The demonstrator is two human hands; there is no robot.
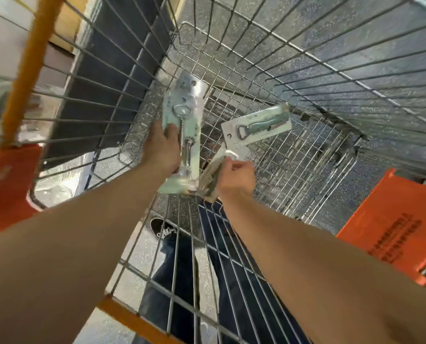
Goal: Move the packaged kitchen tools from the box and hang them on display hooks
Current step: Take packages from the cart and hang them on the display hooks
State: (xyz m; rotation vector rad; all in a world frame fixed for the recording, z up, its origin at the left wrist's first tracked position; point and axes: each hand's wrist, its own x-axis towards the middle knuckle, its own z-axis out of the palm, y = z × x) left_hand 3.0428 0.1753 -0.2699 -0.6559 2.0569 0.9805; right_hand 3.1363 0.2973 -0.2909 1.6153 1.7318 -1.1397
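Both hands inside wire cart (306, 70), L hand (161, 147) gripping corkscrew pkg (184, 115) near cart's middle, R hand (235, 177) curled round stack of pkgs (210, 178) w/ bottle-opener pkg (256, 127) fanned out, all above cart's mesh floor

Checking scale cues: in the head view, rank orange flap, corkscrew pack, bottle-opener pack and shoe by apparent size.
1. orange flap
2. corkscrew pack
3. bottle-opener pack
4. shoe, farther off, so true size unsure.

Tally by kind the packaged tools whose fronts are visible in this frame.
Corkscrew pack: 1, held in the left hand
Bottle opener pack: 1, held by the right hand
Total: 2; the edge-on packs in the right hand's grip are uncountable.
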